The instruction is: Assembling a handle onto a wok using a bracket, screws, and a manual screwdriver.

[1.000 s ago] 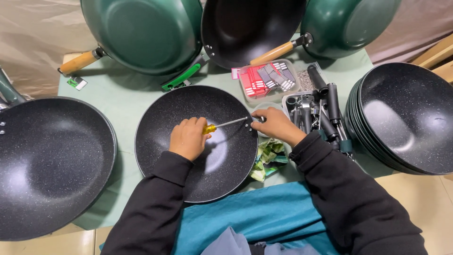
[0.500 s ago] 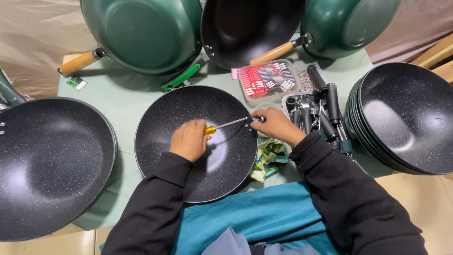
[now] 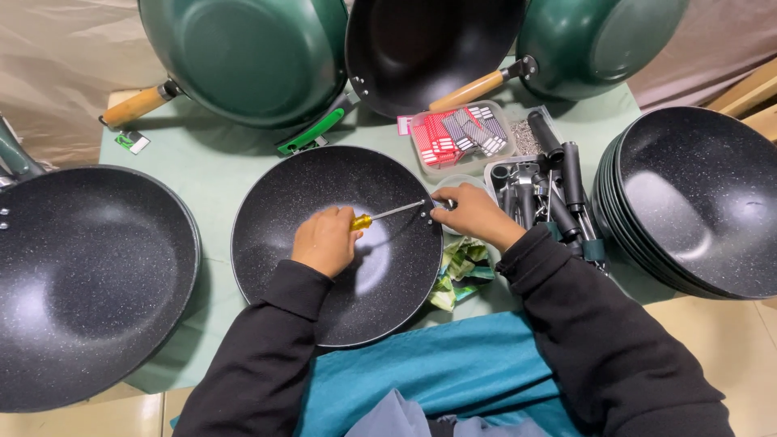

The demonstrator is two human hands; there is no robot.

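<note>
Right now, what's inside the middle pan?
The left hand holding a screwdriver, its tip at the rim of the pan beside the right hand. The hand hides most of the handle.

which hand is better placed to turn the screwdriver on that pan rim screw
Left. The left hand already grips the screwdriver handle inside the pan; the right hand is pinching at the rim.

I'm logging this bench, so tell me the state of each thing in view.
Left hand: gripping the screwdriver, tip at the wall of the centre pan.
Right hand: at the rim of the centre pan.
Centre pan: upright, no handle visible.
Pan stack: nested, handleless.
Green pans: tilted, wooden handles fitted.
</note>
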